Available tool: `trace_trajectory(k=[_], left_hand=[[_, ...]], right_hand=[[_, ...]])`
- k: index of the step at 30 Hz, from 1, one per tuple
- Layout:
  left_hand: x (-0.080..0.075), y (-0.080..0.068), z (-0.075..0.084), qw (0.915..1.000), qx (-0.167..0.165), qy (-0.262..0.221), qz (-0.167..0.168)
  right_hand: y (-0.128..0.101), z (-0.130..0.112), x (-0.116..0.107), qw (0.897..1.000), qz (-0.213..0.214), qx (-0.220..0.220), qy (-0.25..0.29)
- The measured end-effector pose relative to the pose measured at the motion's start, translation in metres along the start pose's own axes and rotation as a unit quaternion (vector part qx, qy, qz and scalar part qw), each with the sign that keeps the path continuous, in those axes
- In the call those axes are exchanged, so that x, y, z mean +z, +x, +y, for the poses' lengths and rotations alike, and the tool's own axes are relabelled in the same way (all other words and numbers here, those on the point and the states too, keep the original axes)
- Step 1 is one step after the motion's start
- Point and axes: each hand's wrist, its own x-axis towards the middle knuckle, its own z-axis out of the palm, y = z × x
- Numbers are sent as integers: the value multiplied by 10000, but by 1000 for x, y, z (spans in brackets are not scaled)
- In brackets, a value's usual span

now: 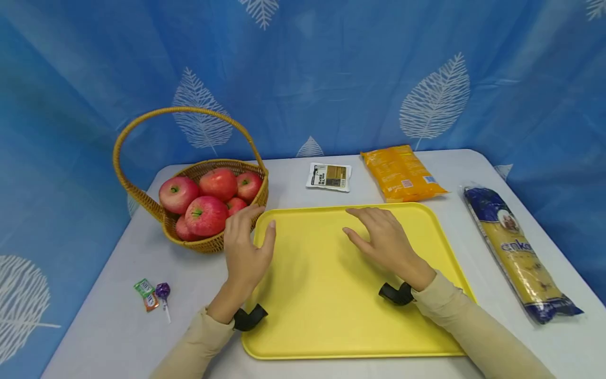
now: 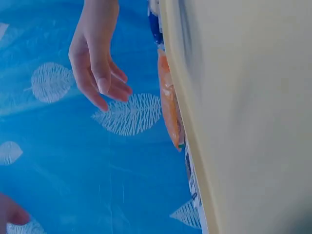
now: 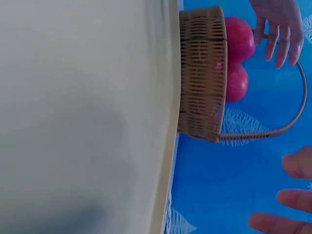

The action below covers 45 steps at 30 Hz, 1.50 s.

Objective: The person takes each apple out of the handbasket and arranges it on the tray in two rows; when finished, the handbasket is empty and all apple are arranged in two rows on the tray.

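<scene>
A yellow tray [image 1: 331, 295] lies in the middle of the grey table [image 1: 113, 326]. My left hand [image 1: 246, 237] hovers at the tray's left rim, right beside a wicker basket [image 1: 208, 243] of red apples [image 1: 205, 215]. Its fingers are relaxed and hold nothing. My right hand [image 1: 381, 239] hovers palm down over the tray's far middle, fingers spread and empty. In the left wrist view the right hand [image 2: 95, 58] hangs clear of the tray [image 2: 253, 117]. In the right wrist view the left hand [image 3: 278, 27] is above the apples [image 3: 239, 39].
Behind the tray lie a small white packet [image 1: 329, 176] and an orange packet [image 1: 401, 172]. A long pasta bag [image 1: 518, 252] lies along the right edge. A sweet [image 1: 147, 293] and a purple lollipop [image 1: 163, 290] sit front left. A blue leaf-print cloth [image 1: 331, 79] hangs behind.
</scene>
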Motion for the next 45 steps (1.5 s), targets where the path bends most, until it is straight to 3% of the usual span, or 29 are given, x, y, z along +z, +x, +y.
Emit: trace_trajectory(k=[2,4,6,9,12,15,19,22,29,37,41,45], left_hand=[[-6,3,-5,9976,6,-337,605],[-12,6,-13,9912,-214,-539,1191],[-21,7,-22,9814,-682,-648,1675],[-34,8,-38,9594,-1494,-684,2292],[-45,7,-59,9395,-2091,-755,2606],[-50,5,-80,9270,-2580,-954,2548],[-51,1,-102,9134,-3230,-1337,2084],[-49,0,-112,9058,-3491,-1646,1748],[-46,-4,-121,9066,-3558,-1966,1134],[-57,-10,-118,8978,-3662,-2026,1372],[-56,-13,-120,9014,-3517,-2084,1429],[-53,-14,-127,9034,-3456,-2105,1418]], right_hand=[[5,-3,3,9999,33,-130,44],[12,-7,5,9998,-72,-199,62],[18,-11,10,9993,-234,-281,17],[28,-17,17,9979,-504,-405,-26],[36,-22,25,9959,-699,-582,-16],[45,-27,32,9938,-807,-759,43],[60,-35,44,9915,-851,-973,136],[71,-43,52,9901,-765,-1148,249],[97,-65,77,9876,-98,-1493,485],[128,-100,106,9750,529,-2017,762],[141,-115,117,9714,714,-2066,928],[150,-129,126,9715,576,-2019,1101]])
